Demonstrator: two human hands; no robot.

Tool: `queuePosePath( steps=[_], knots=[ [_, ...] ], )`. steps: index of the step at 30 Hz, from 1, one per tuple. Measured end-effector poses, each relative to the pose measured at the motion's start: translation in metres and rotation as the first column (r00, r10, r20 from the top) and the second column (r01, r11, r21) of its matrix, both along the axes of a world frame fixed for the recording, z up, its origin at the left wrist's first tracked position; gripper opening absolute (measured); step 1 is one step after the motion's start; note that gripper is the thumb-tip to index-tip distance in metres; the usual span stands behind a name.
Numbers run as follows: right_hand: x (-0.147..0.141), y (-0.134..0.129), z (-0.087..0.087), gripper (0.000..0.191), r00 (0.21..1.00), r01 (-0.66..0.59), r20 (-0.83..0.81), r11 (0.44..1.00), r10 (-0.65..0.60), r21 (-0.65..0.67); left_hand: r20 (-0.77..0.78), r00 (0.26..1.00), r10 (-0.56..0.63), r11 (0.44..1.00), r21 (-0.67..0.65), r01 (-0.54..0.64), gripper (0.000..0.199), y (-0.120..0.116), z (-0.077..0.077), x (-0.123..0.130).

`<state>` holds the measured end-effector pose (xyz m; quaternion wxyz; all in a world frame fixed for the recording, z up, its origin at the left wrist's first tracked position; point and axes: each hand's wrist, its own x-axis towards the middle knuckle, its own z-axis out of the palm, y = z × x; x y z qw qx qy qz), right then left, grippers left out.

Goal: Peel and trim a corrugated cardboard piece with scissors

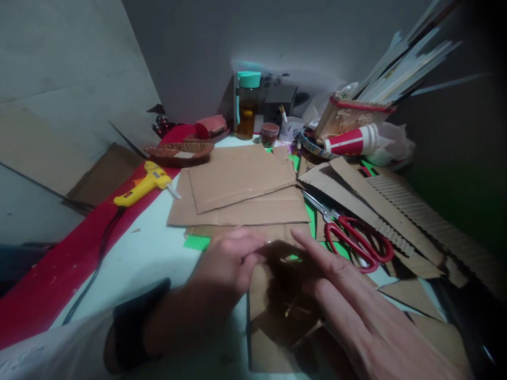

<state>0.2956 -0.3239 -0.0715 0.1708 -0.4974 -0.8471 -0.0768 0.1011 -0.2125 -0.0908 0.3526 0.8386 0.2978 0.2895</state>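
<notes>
Close in front of me, a dark brown piece (283, 279), perhaps cardboard, sits between my hands above a tan cardboard sheet (265, 356); shadow hides its exact shape. My left hand (232, 261) pinches its left upper edge with curled fingers. On the right side, my right hand (352, 301) grips it with finger and thumb set apart, the finger reaching along its upper corner. Thin pale bits show on its lower part. Just beyond the hands lie stacked cardboard sheets (241, 182). Red-handled scissors (348, 232) rest right of them, beside my right hand.
A yellow glue gun (142, 184) with a black cord lies at left. Behind stand a wicker tray (180, 153), a bottle with a teal lid (247, 108), a small jar (269, 134) and a red-white paper cup (352, 141). Cardboard strips (380, 211) pile up at right.
</notes>
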Motion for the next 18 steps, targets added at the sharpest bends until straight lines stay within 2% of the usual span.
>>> queuePosePath(
  steps=[4,7,12,18],
  knots=[
    [-0.007,0.001,-0.003,0.031,0.999,0.006,-0.045,0.999,-0.008,-0.039,-0.083,0.996,0.042,0.994,0.107,-0.033,0.020,-0.001,0.005,0.001],
    [-0.008,0.004,0.001,0.026,1.000,-0.011,-0.024,0.999,0.010,-0.046,-0.125,0.991,0.046,0.989,0.148,-0.027,0.020,0.000,0.007,0.001],
    [-0.009,0.005,0.013,0.019,0.998,-0.051,0.021,0.995,0.053,-0.091,-0.158,0.987,0.036,0.983,0.185,-0.006,0.019,0.000,0.006,0.000],
    [-0.013,0.005,0.013,0.018,0.996,-0.006,-0.085,0.995,-0.002,-0.095,-0.190,0.981,0.039,0.983,0.183,-0.004,0.018,-0.002,0.008,-0.003]
  ],
)
